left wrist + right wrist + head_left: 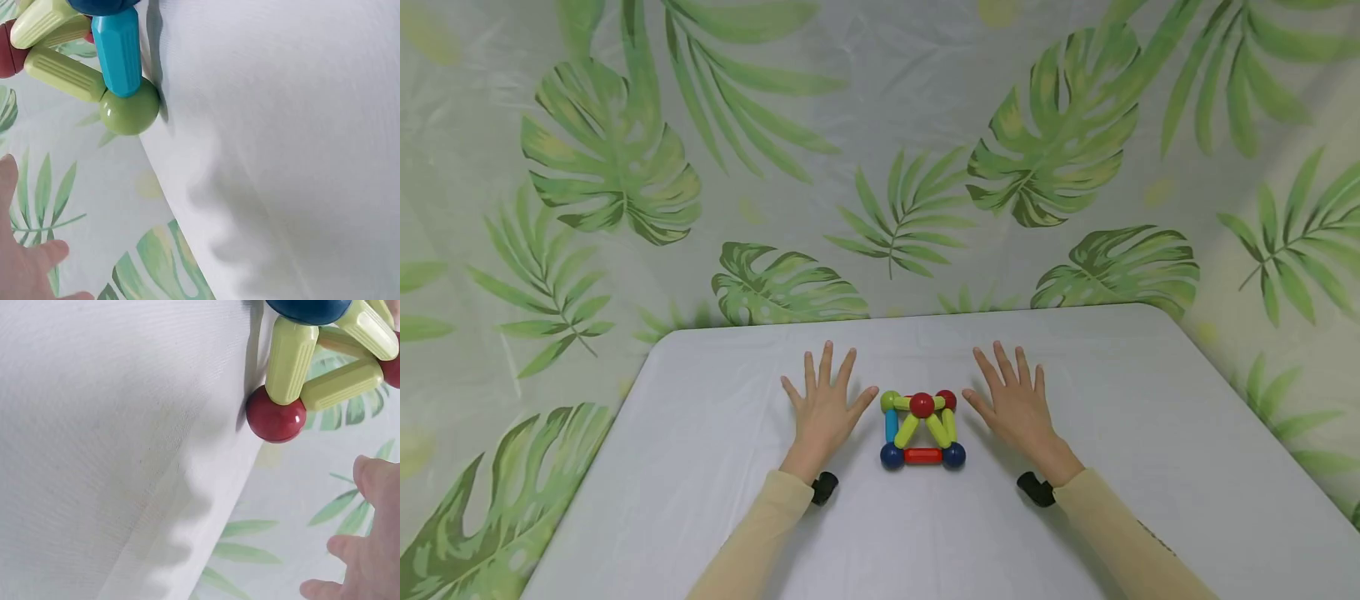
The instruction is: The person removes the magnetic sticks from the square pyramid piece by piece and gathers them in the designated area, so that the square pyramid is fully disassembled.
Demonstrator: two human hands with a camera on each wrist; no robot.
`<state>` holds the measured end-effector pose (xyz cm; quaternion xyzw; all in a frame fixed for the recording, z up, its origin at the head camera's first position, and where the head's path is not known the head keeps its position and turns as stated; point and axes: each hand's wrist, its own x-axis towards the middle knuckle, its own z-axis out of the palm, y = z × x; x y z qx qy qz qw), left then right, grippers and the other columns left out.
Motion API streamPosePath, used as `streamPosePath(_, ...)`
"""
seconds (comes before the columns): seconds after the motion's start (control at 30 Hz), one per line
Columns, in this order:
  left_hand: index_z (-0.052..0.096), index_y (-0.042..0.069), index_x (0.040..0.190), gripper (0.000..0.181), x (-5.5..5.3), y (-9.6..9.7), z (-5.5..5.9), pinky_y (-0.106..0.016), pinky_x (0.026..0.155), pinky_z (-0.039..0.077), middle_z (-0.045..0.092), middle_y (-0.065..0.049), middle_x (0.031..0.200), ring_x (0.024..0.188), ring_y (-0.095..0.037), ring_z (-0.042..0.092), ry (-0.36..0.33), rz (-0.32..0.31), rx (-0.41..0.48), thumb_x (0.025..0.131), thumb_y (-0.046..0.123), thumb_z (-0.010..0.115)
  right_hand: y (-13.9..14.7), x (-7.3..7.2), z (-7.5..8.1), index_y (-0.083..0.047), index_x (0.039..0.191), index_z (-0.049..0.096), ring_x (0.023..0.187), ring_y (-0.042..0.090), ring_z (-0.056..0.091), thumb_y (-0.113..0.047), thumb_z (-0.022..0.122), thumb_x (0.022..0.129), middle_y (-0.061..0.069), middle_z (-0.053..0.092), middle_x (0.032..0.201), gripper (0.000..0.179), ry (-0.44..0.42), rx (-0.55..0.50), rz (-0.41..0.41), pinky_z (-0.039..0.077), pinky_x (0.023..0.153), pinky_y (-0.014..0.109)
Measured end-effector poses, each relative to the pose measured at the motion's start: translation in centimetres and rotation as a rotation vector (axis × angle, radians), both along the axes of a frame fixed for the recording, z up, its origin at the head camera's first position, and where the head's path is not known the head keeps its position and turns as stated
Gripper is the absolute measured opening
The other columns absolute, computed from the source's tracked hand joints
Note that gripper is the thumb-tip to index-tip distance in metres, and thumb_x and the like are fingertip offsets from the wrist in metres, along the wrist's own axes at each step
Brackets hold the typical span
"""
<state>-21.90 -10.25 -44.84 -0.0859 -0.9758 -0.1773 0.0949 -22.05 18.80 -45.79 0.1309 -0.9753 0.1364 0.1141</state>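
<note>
Currently, left hand (823, 410) and right hand (1019, 414) flank toy frame (907, 431), fingers spread, gripping nothing; inward nudge could dislodge far-left green ball (890, 402).

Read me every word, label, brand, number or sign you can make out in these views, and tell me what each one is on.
Legible text: none.
Right sleeve: a small dark marking along its outer edge, possibly lettering, too small to read.
Rod-and-ball frame: no lettering or numbers visible in any view.
White table covering: none visible.
Backdrop: printed leaves, no words visible.
</note>
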Motion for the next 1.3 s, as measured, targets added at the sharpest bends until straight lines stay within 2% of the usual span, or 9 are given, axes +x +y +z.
streamPosePath(0.1,0.027,0.020,0.152,0.068,0.1,0.2,0.1,-0.070,0.103,0.003,0.014,-0.013,0.157,0.142,-0.041,0.005,-0.014,-0.117,0.107,0.096,0.055,0.044,-0.1,0.1,0.1,-0.009,0.150,0.028,0.139,0.047,0.013,-0.040,0.056,0.095,0.023,0.021,0.153,0.070,0.000,-0.086,0.066,0.010,0.107,0.065)
streamPosePath(0.27,0.044,0.010,0.142,0.049,0.0,1.2,-0.1,-0.052,0.106,0.029,0.046,-0.012,0.141,0.132,-0.031,0.038,-0.107,-0.419,0.432,0.097,0.027,0.057,-1.0,0.6,0.2,0.001,0.141,0.040,0.123,0.040,0.045,-0.018,0.066,0.092,0.023,0.047,0.136,0.059,-0.071,-0.422,0.271,0.039,0.098,0.054)
streamPosePath(0.4,0.051,0.007,0.134,0.045,0.0,2.6,-0.5,-0.045,0.102,0.037,0.055,-0.009,0.131,0.124,-0.025,0.048,-0.159,-0.531,0.586,0.094,0.022,0.064,-2.1,1.4,-0.1,0.001,0.120,0.056,0.097,0.027,0.062,-0.014,0.067,0.090,0.014,0.064,0.109,0.035,-0.175,-0.618,0.326,0.052,0.081,0.039)
streamPosePath(0.6,0.054,0.008,0.129,0.044,0.3,4.4,-1.3,-0.043,0.098,0.041,0.058,-0.006,0.124,0.116,-0.022,0.050,-0.143,-0.533,0.660,0.090,0.025,0.068,-3.3,2.2,-0.9,0.000,0.103,0.062,0.081,0.017,0.060,-0.014,0.071,0.087,0.003,0.064,0.089,0.023,-0.274,-0.702,0.336,0.051,0.069,0.026)
streamPosePath(0.8,0.058,0.009,0.123,0.037,0.4,5.0,-1.9,-0.042,0.091,0.044,0.062,-0.004,0.116,0.107,-0.021,0.053,-0.090,-0.505,0.697,0.090,0.022,0.067,-3.8,2.4,-1.2,0.000,0.100,0.061,0.078,0.018,0.059,-0.011,0.072,0.085,0.002,0.062,0.085,0.022,-0.265,-0.698,0.311,0.051,0.068,0.025)
streamPosePath(0.97,0.060,0.008,0.122,0.035,0.9,4.9,-1.5,-0.044,0.091,0.044,0.062,-0.006,0.115,0.106,-0.022,0.053,-0.087,-0.479,0.738,0.089,0.019,0.068,-3.9,2.4,-1.4,-0.001,0.099,0.060,0.078,0.016,0.058,-0.009,0.071,0.085,0.001,0.062,0.086,0.020,-0.245,-0.686,0.329,0.052,0.070,0.026)
streamPosePath(1.1,0.061,0.010,0.121,0.034,0.3,4.4,-2.0,-0.041,0.089,0.046,0.064,-0.005,0.114,0.104,-0.020,0.056,-0.063,-0.461,0.762,0.089,0.019,0.068,-3.9,2.6,-1.4,-0.001,0.102,0.059,0.080,0.019,0.058,-0.006,0.071,0.085,0.003,0.062,0.091,0.021,-0.261,-0.704,0.343,0.052,0.073,0.030)
streamPosePath(1.23,0.061,0.005,0.120,0.033,-0.2,4.0,-1.8,-0.047,0.088,0.047,0.064,-0.011,0.114,0.100,-0.027,0.059,-0.084,-0.502,0.777,0.089,0.012,0.068,-3.8,2.6,-1.2,-0.001,0.104,0.061,0.085,0.023,0.060,-0.007,0.068,0.088,0.007,0.064,0.098,0.019,-0.290,-0.757,0.331,0.053,0.076,0.033)
streamPosePath(1.3,0.059,0.001,0.121,0.033,-0.3,3.9,-1.8,-0.051,0.090,0.045,0.063,-0.015,0.116,0.102,-0.031,0.058,-0.123,-0.536,0.780,0.090,0.008,0.066,-3.7,2.4,-1.1,0.000,0.104,0.061,0.089,0.025,0.061,-0.006,0.066,0.090,0.009,0.064,0.100,0.017,-0.253,-0.771,0.309,0.052,0.078,0.035)
